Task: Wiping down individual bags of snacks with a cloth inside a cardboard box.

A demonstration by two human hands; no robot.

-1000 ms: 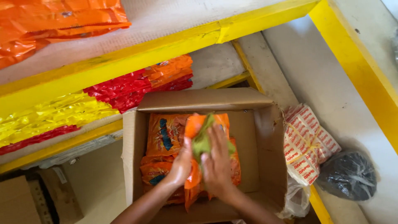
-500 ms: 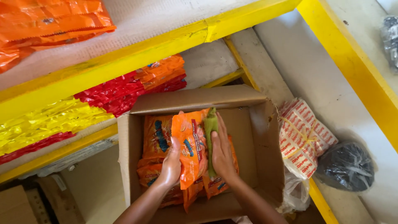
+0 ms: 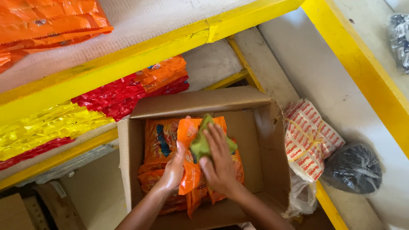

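An open cardboard box (image 3: 266,140) sits below me with several orange snack packets (image 3: 159,138) lying inside. Both my hands reach down into it. My left hand (image 3: 174,170) grips the left side of a bunch of orange packets (image 3: 189,172) held upright. My right hand (image 3: 219,159) presses against the right side of the same bunch, fingers spread over a green packet (image 3: 200,145) on top.
Yellow-edged shelves (image 3: 140,51) hold stacks of orange (image 3: 47,21), red (image 3: 115,96) and yellow packets (image 3: 47,127). Right of the box lie a red-and-white packet bundle (image 3: 309,138) and a dark bag (image 3: 353,168). Another cardboard box (image 3: 17,213) is at bottom left.
My hands have gathered the orange packets closer together and stood them more upright in the box. The view has shifted slightly.
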